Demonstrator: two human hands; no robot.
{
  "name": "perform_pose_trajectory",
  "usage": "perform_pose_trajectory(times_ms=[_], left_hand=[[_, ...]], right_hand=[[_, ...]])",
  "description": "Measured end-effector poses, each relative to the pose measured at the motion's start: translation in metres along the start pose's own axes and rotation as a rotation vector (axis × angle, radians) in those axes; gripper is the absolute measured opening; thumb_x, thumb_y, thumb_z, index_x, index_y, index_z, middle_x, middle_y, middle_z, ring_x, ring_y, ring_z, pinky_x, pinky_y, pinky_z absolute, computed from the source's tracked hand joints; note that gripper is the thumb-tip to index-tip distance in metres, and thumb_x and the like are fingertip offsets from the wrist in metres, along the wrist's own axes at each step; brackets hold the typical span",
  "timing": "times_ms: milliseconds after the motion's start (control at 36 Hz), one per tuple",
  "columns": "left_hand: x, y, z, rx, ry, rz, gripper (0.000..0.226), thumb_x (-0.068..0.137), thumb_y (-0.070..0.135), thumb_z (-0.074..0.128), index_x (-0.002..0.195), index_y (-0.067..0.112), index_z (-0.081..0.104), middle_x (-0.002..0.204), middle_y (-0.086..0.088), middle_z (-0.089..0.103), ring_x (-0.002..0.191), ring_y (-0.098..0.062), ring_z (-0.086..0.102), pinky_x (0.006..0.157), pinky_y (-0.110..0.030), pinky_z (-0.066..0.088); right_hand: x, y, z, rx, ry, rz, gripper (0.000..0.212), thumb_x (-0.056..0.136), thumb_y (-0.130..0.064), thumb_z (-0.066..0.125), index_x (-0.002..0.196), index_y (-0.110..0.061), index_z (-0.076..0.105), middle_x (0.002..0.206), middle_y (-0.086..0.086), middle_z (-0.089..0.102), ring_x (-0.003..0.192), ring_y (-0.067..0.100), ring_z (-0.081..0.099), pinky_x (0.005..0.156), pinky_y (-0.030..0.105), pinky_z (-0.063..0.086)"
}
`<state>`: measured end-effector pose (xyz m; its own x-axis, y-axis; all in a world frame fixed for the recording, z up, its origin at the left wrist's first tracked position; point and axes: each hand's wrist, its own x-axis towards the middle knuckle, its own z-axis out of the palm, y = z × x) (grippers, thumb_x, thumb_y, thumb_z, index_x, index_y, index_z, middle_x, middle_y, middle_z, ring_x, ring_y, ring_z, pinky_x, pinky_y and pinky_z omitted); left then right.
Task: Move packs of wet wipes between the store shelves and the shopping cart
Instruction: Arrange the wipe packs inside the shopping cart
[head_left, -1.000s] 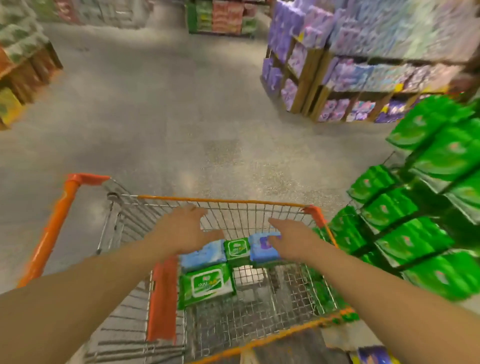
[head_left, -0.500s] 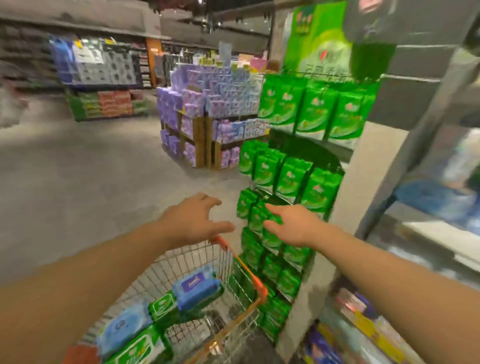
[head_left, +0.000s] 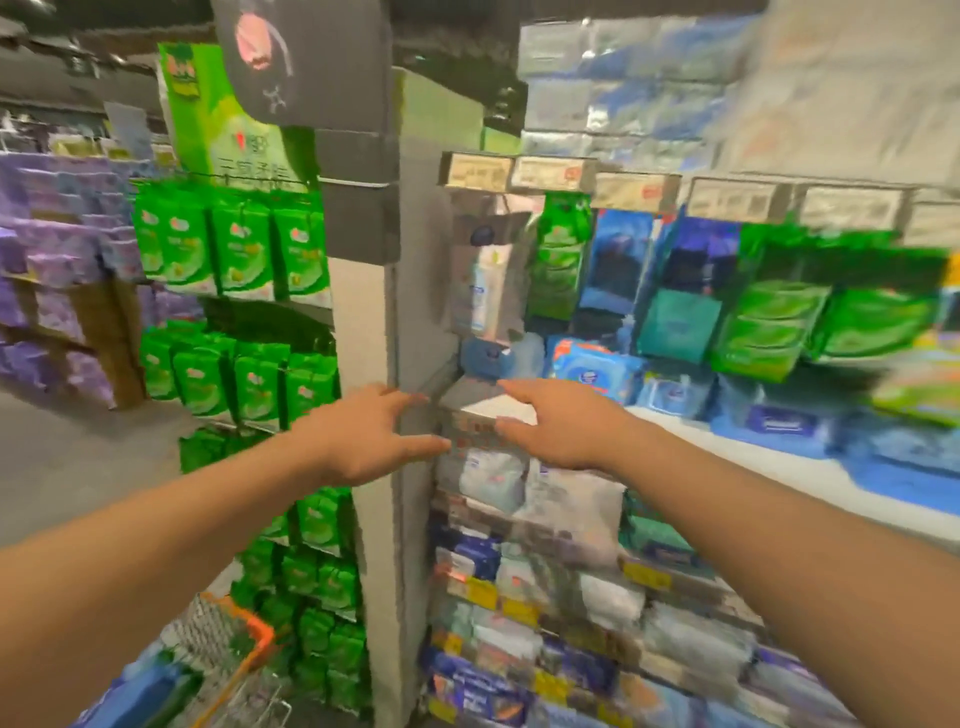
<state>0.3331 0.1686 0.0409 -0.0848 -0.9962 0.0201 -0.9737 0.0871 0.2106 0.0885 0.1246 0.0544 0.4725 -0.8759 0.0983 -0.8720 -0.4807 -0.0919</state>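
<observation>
Packs of wet wipes (head_left: 597, 366): blue packs lie on the white shelf (head_left: 727, 441), right of the grey shelf post (head_left: 410, 312); others sit in the shopping cart (head_left: 234, 649), low and left of it. Left hand (head_left: 374, 436) and right hand (head_left: 561, 426): spread, empty, near post. Transfer apparently unfinished.

Blue wet-wipe packs (head_left: 597, 366) lie flat on the white shelf (head_left: 769, 457); the orange-rimmed cart (head_left: 236, 631) stands lower left.

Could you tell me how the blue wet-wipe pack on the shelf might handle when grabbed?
The blue plastic-wrapped wet-wipe pack looks soft, so it probably gives under fingers. Its glossy film may be slippery. Lying flat on the white shelf, it seems unlikely to roll.
</observation>
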Motion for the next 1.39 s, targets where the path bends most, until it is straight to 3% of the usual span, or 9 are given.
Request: perform_pose_trajectory(times_ms=[167,278,528,611,778,917,1167,1250,1389], left_hand=[[0.039,0.064,0.004,-0.011,-0.058,0.162,0.094,0.071,0.089,0.043,0.149,0.037,0.039,0.155,-0.004,0.038,0.141,-0.023,0.038,0.116,-0.036,0.032],[0.071,0.09,0.01,-0.036,-0.09,0.231,0.105,0.055,0.096,0.033,0.145,0.042,0.041,0.155,0.002,0.037,0.141,-0.022,0.038,0.115,-0.043,0.034],[0.137,0.14,0.03,-0.071,-0.118,0.413,0.09,0.064,0.089,0.044,0.141,0.042,0.046,0.15,0.009,0.043,0.138,-0.017,0.042,0.113,-0.041,0.035],[0.156,0.158,0.038,-0.087,-0.129,0.469,0.099,0.056,0.09,0.036,0.141,0.041,0.048,0.15,0.005,0.044,0.137,-0.02,0.043,0.113,-0.041,0.035],[0.184,0.205,0.064,-0.132,-0.226,0.599,0.088,0.065,0.086,0.043,0.14,0.041,0.048,0.149,0.005,0.045,0.136,-0.018,0.043,0.112,-0.041,0.036],[0.191,0.262,0.08,-0.11,-0.277,0.702,0.1,0.055,0.09,0.033,0.141,0.042,0.046,0.151,0.005,0.043,0.139,-0.018,0.04,0.115,-0.04,0.033],[0.189,0.377,0.106,-0.081,-0.334,0.794,0.092,0.065,0.088,0.042,0.143,0.041,0.044,0.154,0.007,0.039,0.143,-0.016,0.034,0.118,-0.038,0.028],[0.187,0.412,0.119,-0.089,-0.333,0.81,0.074,0.083,0.075,0.053,0.145,0.035,0.046,0.155,0.004,0.039,0.144,-0.015,0.033,0.115,-0.031,0.027],[0.186,0.454,0.135,-0.119,-0.372,0.762,0.097,0.064,0.085,0.042,0.145,0.033,0.047,0.155,0.005,0.041,0.146,-0.014,0.03,0.119,-0.034,0.025]], right_hand=[[-0.036,0.069,-0.009,-0.004,-0.011,0.163,0.064,0.101,-0.056,0.047,0.157,-0.027,0.035,0.162,0.0,0.038,0.145,0.028,0.04,0.115,0.04,0.037],[-0.051,0.102,-0.008,-0.007,-0.033,0.283,0.069,0.101,-0.058,0.046,0.16,-0.028,0.028,0.165,-0.001,0.032,0.15,0.026,0.033,0.116,0.037,0.032],[-0.071,0.163,-0.007,0.022,-0.015,0.508,0.071,0.1,-0.058,0.047,0.161,-0.027,0.027,0.162,0.0,0.038,0.149,0.023,0.035,0.117,0.035,0.032],[-0.078,0.18,-0.007,0.01,-0.014,0.589,0.072,0.1,-0.058,0.047,0.161,-0.027,0.025,0.164,-0.001,0.034,0.15,0.022,0.033,0.116,0.035,0.031],[-0.111,0.214,-0.004,0.046,-0.017,0.742,0.073,0.099,-0.058,0.048,0.161,-0.029,0.024,0.16,0.002,0.042,0.142,0.024,0.045,0.11,0.036,0.038],[-0.15,0.244,-0.012,0.065,-0.013,0.861,0.073,0.1,-0.059,0.047,0.162,-0.031,0.021,0.163,0.004,0.037,0.14,0.026,0.046,0.107,0.035,0.039],[-0.239,0.316,-0.02,0.11,0.061,0.967,0.072,0.1,-0.058,0.048,0.161,-0.03,0.023,0.165,0.001,0.032,0.146,0.024,0.039,0.116,0.04,0.035],[-0.267,0.342,-0.022,0.14,0.102,0.969,0.071,0.099,-0.059,0.05,0.16,-0.031,0.027,0.164,-0.001,0.034,0.141,0.022,0.046,0.116,0.039,0.037],[-0.302,0.377,-0.022,0.162,0.127,0.956,0.065,0.101,-0.055,0.05,0.159,-0.034,0.03,0.162,-0.004,0.037,0.142,0.02,0.045,0.113,0.038,0.038]])
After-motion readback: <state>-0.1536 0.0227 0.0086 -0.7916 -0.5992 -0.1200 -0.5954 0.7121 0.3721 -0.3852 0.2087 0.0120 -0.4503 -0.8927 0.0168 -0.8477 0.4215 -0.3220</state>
